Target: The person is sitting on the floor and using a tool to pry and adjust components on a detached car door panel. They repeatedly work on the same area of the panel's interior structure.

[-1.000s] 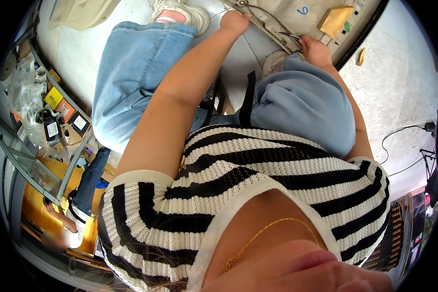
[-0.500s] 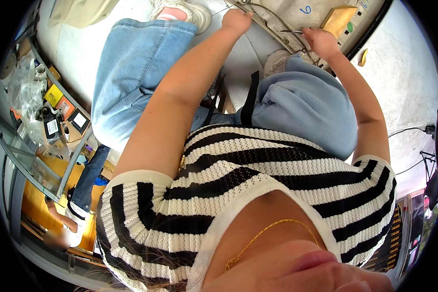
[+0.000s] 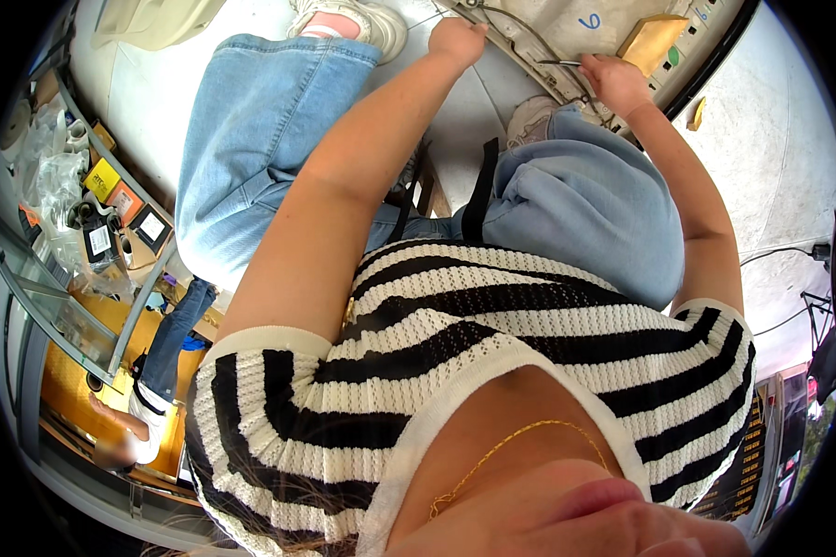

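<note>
View from your head, looking down past a striped top and jeans to the floor. Your left hand (image 3: 455,42) is resting at the near edge of a beige panel (image 3: 567,20) at the top of the view, in nearly the same spot as a second ago; its fingers are curling under, and you cannot tell whether they are gripping anything. Your right hand (image 3: 613,84) is sitting a little higher and closer to the panel than a second ago, its fingers pinching together on a thin dark tool (image 3: 562,63) whose tip is pointing left toward a grey cable (image 3: 527,35) along the panel's edge. Judged from this small shift, the work is staying on one stretch of the edge between your two hands, and the tool is being brought to the cable rather than carried away. Packages and labels: a tan cardboard piece (image 3: 653,42) is lying on the panel just beyond your right hand, with a small green label (image 3: 671,56) beside it and a blue handwritten mark farther left. A small yellow scrap (image 3: 697,113) is lying on the floor to the right. On the shelf (image 3: 28,278) at far left, a yellow packet (image 3: 102,178), an orange packet (image 3: 124,200) and a black box (image 3: 151,227) with a white label are lying side by side, near clear bags (image 3: 51,176). Another person's leg (image 3: 172,339) is showing at lower left.
</note>
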The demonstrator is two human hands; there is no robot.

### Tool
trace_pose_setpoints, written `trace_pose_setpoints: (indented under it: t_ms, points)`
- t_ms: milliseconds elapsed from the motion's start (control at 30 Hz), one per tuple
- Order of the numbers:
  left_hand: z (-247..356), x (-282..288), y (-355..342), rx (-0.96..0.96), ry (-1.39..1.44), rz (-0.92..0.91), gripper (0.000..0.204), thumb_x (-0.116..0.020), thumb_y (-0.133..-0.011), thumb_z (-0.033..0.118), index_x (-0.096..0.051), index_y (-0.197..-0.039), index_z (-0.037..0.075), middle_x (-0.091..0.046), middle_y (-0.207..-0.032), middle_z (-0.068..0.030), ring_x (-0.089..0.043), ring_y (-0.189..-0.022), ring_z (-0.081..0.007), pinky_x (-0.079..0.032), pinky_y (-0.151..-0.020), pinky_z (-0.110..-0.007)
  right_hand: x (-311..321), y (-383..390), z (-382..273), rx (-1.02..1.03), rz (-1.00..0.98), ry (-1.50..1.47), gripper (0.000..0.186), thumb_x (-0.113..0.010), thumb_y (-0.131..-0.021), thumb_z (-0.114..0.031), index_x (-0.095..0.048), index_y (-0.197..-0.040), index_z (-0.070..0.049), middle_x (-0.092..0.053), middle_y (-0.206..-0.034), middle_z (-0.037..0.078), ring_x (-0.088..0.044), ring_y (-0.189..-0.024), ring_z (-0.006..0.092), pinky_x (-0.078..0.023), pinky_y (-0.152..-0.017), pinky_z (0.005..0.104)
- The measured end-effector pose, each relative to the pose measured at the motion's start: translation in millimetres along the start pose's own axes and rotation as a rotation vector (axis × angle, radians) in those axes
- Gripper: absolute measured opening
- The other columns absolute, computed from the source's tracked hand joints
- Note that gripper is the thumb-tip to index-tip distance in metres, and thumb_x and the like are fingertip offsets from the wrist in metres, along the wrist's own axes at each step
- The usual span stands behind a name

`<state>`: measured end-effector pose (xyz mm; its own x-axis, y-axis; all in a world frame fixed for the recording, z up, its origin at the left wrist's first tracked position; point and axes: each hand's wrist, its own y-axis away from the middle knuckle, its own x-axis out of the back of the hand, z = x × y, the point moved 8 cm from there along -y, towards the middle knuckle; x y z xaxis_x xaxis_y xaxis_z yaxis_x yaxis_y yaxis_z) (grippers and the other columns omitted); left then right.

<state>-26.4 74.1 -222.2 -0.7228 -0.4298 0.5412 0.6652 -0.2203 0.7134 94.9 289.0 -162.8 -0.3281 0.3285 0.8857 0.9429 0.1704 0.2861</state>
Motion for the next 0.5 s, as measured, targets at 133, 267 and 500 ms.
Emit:
trace_pose_setpoints:
  t_ms: [133, 267, 500]
  points:
    - [0, 0, -2, -0.051, 0.019, 0.048, 0.033, -0.056, -0.084, 0.031, -0.067, -0.081, -0.001, -0.067, -0.081, -0.0125, -0.063, -0.076, -0.0224, -0.048, -0.071, -0.033, 1, -3, -6, 0.017, 0.007, 0.154, 0.013, -0.049, -0.087, -0.025, -0.054, -0.086, -0.013, -0.06, -0.073, 0.007, -0.061, -0.069, 0.0256, -0.049, -0.059, 0.0376]
    - [-2, -1, -3, -0.086, 0.084, 0.074, 0.029, -0.058, -0.085, 0.025, -0.066, -0.08, -0.002, -0.067, -0.078, -0.0103, -0.064, -0.071, -0.0168, -0.049, -0.066, -0.03, 8, -5, -13, 0.06, 0.056, 0.26, 0.008, -0.051, -0.084, -0.022, -0.054, -0.086, -0.014, -0.059, -0.072, 0.005, -0.062, -0.067, 0.0228, -0.049, -0.056, 0.0349]
    - [-5, -4, 1, 0.037, 0.129, 0.023, 0.029, -0.058, -0.086, 0.025, -0.066, -0.082, -0.002, -0.067, -0.08, -0.0099, -0.064, -0.073, -0.0162, -0.049, -0.065, -0.03, 9, -1, -23, 0.032, 0.058, 0.341, 0.006, -0.052, -0.079, -0.015, -0.051, -0.085, -0.015, -0.058, -0.073, 0.003, -0.061, -0.067, 0.0207, -0.049, -0.054, 0.0329]
